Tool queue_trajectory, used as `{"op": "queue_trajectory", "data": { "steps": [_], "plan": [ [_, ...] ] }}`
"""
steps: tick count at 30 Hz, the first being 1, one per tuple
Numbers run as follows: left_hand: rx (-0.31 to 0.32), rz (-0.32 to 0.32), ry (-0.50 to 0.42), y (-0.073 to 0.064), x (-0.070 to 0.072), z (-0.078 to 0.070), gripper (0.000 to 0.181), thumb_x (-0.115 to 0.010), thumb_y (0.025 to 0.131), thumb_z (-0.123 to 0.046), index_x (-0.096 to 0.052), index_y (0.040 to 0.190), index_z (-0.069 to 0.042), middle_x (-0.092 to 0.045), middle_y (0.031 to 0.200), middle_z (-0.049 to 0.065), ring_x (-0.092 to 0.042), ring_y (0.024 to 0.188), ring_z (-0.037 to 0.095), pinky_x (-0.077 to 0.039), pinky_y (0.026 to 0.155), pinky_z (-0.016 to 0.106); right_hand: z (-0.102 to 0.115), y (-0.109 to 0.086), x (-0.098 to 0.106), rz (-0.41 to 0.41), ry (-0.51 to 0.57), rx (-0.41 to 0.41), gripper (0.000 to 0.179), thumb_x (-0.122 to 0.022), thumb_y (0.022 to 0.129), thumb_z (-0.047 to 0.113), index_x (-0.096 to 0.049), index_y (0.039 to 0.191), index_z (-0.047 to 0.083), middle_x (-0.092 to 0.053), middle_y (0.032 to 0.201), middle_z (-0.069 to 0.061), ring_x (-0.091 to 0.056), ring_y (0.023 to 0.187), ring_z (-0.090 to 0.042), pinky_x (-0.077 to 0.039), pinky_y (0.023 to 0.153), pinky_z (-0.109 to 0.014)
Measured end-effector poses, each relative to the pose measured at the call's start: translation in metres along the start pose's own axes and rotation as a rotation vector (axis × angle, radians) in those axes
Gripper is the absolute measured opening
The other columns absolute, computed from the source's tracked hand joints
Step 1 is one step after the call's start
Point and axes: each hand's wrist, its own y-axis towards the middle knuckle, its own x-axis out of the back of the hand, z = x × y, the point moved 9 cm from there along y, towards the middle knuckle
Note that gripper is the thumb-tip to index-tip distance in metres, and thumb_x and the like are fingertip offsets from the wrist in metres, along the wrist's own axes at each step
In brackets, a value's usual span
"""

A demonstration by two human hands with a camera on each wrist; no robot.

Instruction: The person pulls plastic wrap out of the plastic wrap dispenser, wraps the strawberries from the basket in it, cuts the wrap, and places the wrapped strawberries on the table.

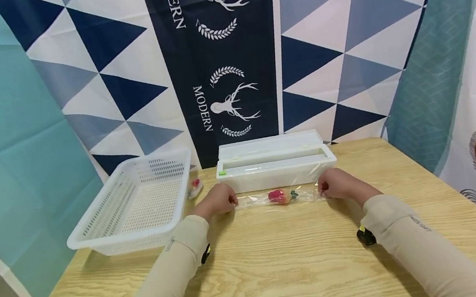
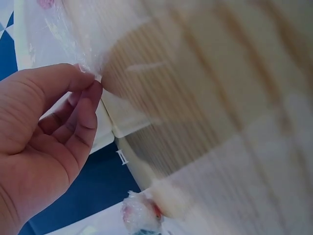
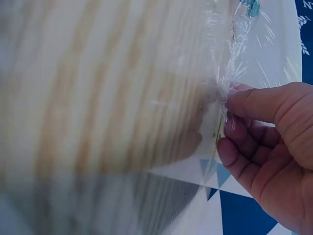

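A strip of clear cling film (image 1: 252,201) stretches between my two hands, just in front of a white cling film dispenser (image 1: 276,179) with its lid raised. Lying in the film is a small red and yellow fruit-like piece (image 1: 279,196) with green leaves at its right end. My left hand (image 1: 220,199) pinches the film's left end between thumb and fingertips, as the left wrist view also shows. At the right end, my right hand (image 3: 274,132) pinches bunched film between thumb and forefinger, its other fingers curled loosely.
A white perforated basket (image 1: 119,239) stands at the left of the wooden table (image 1: 285,264). Between it and the dispenser lies another small film-wrapped red piece (image 1: 195,187). A green tab (image 1: 222,173) sits on the dispenser's left end. Patterned cloth hangs behind.
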Motion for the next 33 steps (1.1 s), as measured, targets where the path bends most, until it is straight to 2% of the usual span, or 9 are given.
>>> {"op": "queue_trajectory", "data": {
  "steps": [7, 11, 14, 17, 20, 25, 29, 31, 33],
  "plan": [
    [0.002, 0.014, 0.077, -0.001, 0.003, -0.007, 0.012, -0.072, 0.081, -0.001, -0.077, 0.075, -0.011, -0.066, 0.071, -0.005, -0.054, 0.069, 0.013, -0.049, 0.069, 0.027, -0.003, 0.001, 0.006, -0.014, -0.020, -0.026, 0.022, -0.068, 0.071, -0.008, -0.061, 0.065, 0.012, -0.051, 0.062, 0.005, -0.046, 0.061, -0.013, -0.039, 0.059, -0.029],
    [0.005, -0.007, 0.114, -0.003, 0.005, -0.005, 0.010, -0.073, 0.083, -0.005, -0.080, 0.079, -0.013, -0.070, 0.074, -0.006, -0.060, 0.073, 0.013, -0.051, 0.075, 0.029, -0.011, 0.000, 0.006, -0.003, -0.027, -0.093, 0.020, -0.069, 0.072, -0.004, -0.064, 0.061, 0.012, -0.049, 0.055, 0.006, -0.045, 0.057, -0.013, -0.038, 0.056, -0.028],
    [0.011, -0.016, 0.092, -0.005, 0.006, -0.002, 0.011, -0.073, 0.082, -0.005, -0.080, 0.080, -0.012, -0.071, 0.075, -0.005, -0.061, 0.075, 0.013, -0.052, 0.079, 0.029, -0.018, -0.001, 0.006, 0.013, 0.002, -0.153, 0.019, -0.070, 0.073, -0.001, -0.066, 0.060, 0.011, -0.050, 0.052, 0.007, -0.046, 0.054, -0.012, -0.038, 0.054, -0.027],
    [0.088, 0.009, -0.003, -0.006, 0.004, 0.007, 0.011, -0.072, 0.081, -0.004, -0.080, 0.080, -0.011, -0.070, 0.072, -0.004, -0.057, 0.072, 0.012, -0.049, 0.076, 0.026, -0.021, -0.002, 0.004, 0.034, 0.026, -0.191, 0.017, -0.071, 0.073, 0.000, -0.068, 0.059, 0.009, -0.054, 0.051, 0.006, -0.048, 0.052, -0.010, -0.040, 0.054, -0.026],
    [0.204, 0.046, -0.137, -0.006, 0.000, 0.019, 0.011, -0.071, 0.080, -0.002, -0.078, 0.081, -0.010, -0.066, 0.069, -0.003, -0.052, 0.068, 0.012, -0.046, 0.068, 0.024, -0.018, -0.004, 0.004, 0.056, 0.031, -0.182, 0.013, -0.072, 0.073, -0.001, -0.072, 0.063, 0.007, -0.059, 0.054, 0.004, -0.051, 0.053, -0.009, -0.043, 0.054, -0.026],
    [0.353, 0.120, -0.324, -0.005, -0.007, 0.034, 0.007, -0.068, 0.083, -0.003, -0.073, 0.080, -0.008, -0.057, 0.065, -0.001, -0.047, 0.060, 0.012, -0.039, 0.055, 0.022, -0.013, -0.007, 0.005, 0.086, 0.034, -0.167, 0.007, -0.074, 0.077, 0.001, -0.075, 0.072, 0.005, -0.063, 0.059, 0.002, -0.053, 0.055, -0.009, -0.045, 0.055, -0.027],
    [0.431, 0.136, -0.338, -0.002, -0.009, 0.042, 0.028, -0.069, 0.086, -0.012, -0.058, 0.060, -0.010, -0.043, 0.053, -0.002, -0.037, 0.048, 0.012, -0.030, 0.046, 0.023, -0.014, -0.009, 0.006, 0.084, -0.016, -0.161, 0.012, -0.073, 0.082, 0.009, -0.072, 0.071, 0.005, -0.060, 0.060, 0.003, -0.051, 0.058, -0.011, -0.044, 0.058, -0.029],
    [0.448, 0.120, -0.314, -0.002, -0.009, 0.043, 0.039, -0.070, 0.086, -0.015, -0.048, 0.053, -0.012, -0.039, 0.049, -0.001, -0.033, 0.045, 0.012, -0.027, 0.044, 0.024, -0.016, -0.011, 0.007, 0.081, -0.048, -0.163, 0.015, -0.073, 0.082, 0.011, -0.069, 0.069, 0.007, -0.057, 0.060, 0.003, -0.050, 0.059, -0.013, -0.042, 0.058, -0.029],
    [0.461, 0.099, -0.301, -0.003, -0.009, 0.044, 0.042, -0.071, 0.084, -0.013, -0.044, 0.051, -0.013, -0.038, 0.048, -0.001, -0.032, 0.043, 0.013, -0.027, 0.043, 0.025, -0.019, -0.012, 0.007, 0.080, -0.077, -0.167, 0.017, -0.074, 0.082, 0.012, -0.066, 0.067, 0.008, -0.054, 0.059, 0.003, -0.048, 0.059, -0.013, -0.040, 0.059, -0.029]
  ]
}}
